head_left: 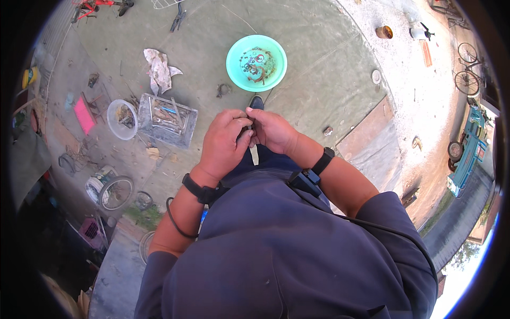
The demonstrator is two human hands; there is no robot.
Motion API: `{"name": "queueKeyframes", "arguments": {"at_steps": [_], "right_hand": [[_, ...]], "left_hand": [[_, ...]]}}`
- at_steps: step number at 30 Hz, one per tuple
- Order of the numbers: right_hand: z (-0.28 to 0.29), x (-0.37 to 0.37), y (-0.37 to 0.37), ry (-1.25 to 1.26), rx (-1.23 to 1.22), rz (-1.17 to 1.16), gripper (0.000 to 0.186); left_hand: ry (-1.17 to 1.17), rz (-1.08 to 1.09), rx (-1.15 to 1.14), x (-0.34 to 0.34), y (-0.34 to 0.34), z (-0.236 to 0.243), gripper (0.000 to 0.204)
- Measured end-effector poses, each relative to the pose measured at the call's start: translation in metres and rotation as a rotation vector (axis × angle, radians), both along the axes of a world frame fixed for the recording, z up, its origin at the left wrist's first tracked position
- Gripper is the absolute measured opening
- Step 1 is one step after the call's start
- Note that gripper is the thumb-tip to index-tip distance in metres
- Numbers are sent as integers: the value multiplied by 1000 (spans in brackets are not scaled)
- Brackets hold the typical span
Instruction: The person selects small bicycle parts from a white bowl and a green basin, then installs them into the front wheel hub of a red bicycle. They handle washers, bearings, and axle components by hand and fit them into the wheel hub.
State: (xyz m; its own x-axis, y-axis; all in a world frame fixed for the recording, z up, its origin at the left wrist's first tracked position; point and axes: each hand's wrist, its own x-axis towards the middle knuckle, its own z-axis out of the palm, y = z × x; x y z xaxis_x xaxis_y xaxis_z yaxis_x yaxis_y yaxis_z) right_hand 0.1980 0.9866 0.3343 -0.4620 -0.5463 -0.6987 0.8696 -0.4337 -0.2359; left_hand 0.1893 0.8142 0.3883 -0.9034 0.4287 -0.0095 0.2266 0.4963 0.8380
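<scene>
My left hand [223, 143] and my right hand [272, 129] meet in front of my body, their fingers curled round a small dark object [245, 132] that they mostly hide; I cannot make out what it is. Just beyond them a dark shoe [256, 102] shows, and past it a mint-green basin [282, 64] on the floor holds water with small rings and metal parts.
To my left lie a metal tray of tools [191, 119], a white bucket [113, 114], a cloth [159, 69], a pink sheet [84, 115] and a wheel rim [116, 181]. To my right are a bicycle [467, 81], a teal vehicle [467, 149] and a floor board [361, 127].
</scene>
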Motion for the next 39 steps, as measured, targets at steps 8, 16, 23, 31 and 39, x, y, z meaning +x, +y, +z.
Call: {"name": "queueKeyframes", "arguments": {"at_steps": [8,16,23,31,39], "right_hand": [[-33,41,-1,-47,48,32,39],[-109,12,94,55,312,216,32],[-238,-42,233,-27,424,134,22],[-311,-87,310,43,478,-12,18],[-320,-147,361,163,420,-143,16]], "left_hand": [[-84,26,28,39,-3,-39,18],[-385,383,-6,8,35,-147,15],[-405,495,-190,-71,111,-364,22],[-454,413,-447,-147,200,-578,28],[-396,312,-656,-186,235,-688,27]]}}
